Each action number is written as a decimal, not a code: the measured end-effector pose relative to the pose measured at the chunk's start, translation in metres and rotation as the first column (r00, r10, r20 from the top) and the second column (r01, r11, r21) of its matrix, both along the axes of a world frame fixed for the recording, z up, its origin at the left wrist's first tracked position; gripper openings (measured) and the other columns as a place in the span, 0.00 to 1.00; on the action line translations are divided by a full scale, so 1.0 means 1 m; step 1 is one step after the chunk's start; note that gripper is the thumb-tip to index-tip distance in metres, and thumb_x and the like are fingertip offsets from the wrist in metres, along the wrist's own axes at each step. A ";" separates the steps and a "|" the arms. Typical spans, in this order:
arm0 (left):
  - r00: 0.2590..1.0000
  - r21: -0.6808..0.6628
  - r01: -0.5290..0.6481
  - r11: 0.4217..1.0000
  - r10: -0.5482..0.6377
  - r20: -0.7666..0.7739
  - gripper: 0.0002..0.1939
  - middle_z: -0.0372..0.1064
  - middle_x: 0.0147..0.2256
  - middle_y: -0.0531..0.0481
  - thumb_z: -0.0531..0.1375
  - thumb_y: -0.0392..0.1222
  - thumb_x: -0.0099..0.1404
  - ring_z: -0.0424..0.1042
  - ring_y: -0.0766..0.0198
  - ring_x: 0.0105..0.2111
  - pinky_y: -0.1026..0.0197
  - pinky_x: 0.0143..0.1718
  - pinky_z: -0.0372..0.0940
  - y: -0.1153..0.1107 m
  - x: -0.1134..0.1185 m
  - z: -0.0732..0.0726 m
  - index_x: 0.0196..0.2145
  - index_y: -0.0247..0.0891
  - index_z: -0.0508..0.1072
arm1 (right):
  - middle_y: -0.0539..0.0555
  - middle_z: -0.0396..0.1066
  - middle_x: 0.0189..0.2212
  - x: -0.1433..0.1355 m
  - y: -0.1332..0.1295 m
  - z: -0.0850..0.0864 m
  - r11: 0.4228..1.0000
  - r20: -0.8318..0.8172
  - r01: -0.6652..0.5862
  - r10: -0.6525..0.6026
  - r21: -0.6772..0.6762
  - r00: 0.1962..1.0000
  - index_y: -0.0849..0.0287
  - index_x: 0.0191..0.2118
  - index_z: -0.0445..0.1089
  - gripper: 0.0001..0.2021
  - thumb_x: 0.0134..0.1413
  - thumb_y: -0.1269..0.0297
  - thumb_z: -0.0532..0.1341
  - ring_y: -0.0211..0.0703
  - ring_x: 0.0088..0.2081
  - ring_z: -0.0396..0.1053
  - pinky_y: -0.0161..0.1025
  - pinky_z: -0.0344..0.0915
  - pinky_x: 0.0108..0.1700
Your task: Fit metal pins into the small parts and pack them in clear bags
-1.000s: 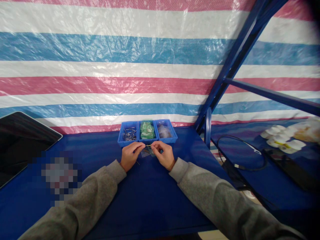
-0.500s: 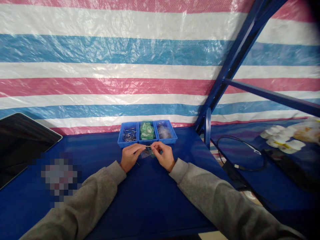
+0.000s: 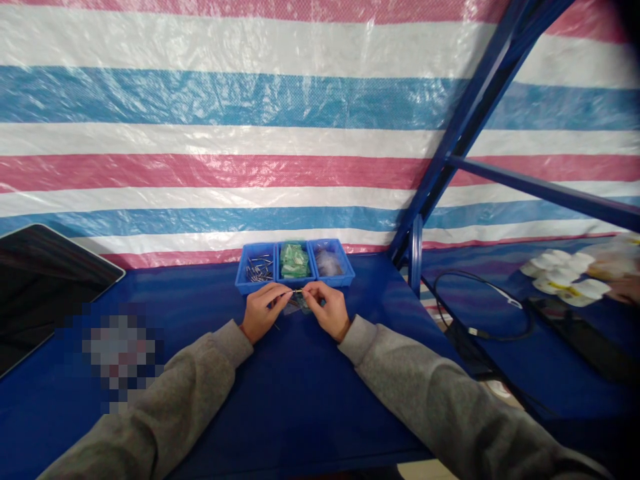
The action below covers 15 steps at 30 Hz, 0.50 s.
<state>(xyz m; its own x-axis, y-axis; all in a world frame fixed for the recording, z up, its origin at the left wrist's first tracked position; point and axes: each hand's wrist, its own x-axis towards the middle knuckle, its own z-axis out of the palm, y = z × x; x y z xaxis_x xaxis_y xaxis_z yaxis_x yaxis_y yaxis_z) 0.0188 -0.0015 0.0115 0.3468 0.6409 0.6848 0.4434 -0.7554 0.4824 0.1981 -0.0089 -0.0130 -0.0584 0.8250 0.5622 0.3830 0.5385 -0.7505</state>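
Between the fingertips of both hands, a thin metal rod [image 3: 298,291] with a yellowish part lies about level. My left hand [image 3: 261,311] pinches its left end and my right hand [image 3: 326,309] its right end, both closed. Under the fingers, a small clear plastic bag [image 3: 291,308] and some small dark pieces lie on the blue table [image 3: 295,400], partly hidden. Just beyond the hands stand three joined blue bins. The left bin [image 3: 244,275] holds loose metal rods, the middle one green packets [image 3: 294,261], the right one clear plastic bags [image 3: 329,263].
At the left lies a dark-screened tablet-like panel [image 3: 45,287], near a blurred-out patch. A blue metal frame [image 3: 445,153] rises on the right. Beyond it are a black cable [image 3: 500,340], white rolls [image 3: 555,270] and what looks like another person's hand [image 3: 627,289]. Striped sheeting [image 3: 225,147] hangs behind.
My hands stay nearly in place, and more of the rod's yellowish part shows between the fingertips. At the far right edge, what looks like another person's hand has come into view.
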 end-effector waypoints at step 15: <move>1.000 0.012 -0.001 1.000 0.001 0.004 0.07 0.72 0.33 0.47 0.57 0.35 0.62 0.70 0.65 0.34 0.63 0.38 0.66 0.001 0.000 0.000 0.34 0.36 0.75 | 0.48 0.65 0.20 0.000 0.000 -0.001 1.000 0.002 -0.020 0.020 -0.010 1.000 0.60 0.34 0.68 0.10 0.57 0.60 0.54 0.35 0.21 0.61 0.32 0.59 0.27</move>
<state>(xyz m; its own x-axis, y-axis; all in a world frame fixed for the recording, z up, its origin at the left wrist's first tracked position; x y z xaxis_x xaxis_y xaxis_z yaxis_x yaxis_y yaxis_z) 0.0184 -0.0004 0.0117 0.3433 0.6328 0.6940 0.4417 -0.7609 0.4753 0.1981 -0.0088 -0.0137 -0.0764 0.8291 0.5538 0.3734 0.5388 -0.7552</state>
